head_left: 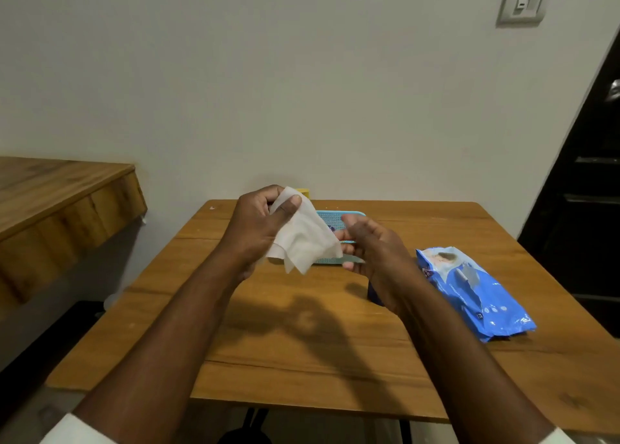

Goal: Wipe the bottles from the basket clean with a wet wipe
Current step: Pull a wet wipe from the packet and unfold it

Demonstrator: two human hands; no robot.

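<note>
My left hand (258, 222) holds a white wet wipe (302, 239) pinched between thumb and fingers, the wipe hanging loose above the table. My right hand (372, 252) is just right of the wipe, palm turned left and fingers apart, holding nothing. Behind both hands sits a light blue basket (352, 213), mostly hidden; its contents cannot be made out. A dark blue object (374, 292) peeks out from under my right wrist. A yellow thing (304, 192) shows behind the wipe, near the wall.
A blue pack of wet wipes (469, 289) lies on the wooden table (302, 343) to the right. A wooden counter (60, 202) juts in at the left. A dark doorway (583, 192) is at the right.
</note>
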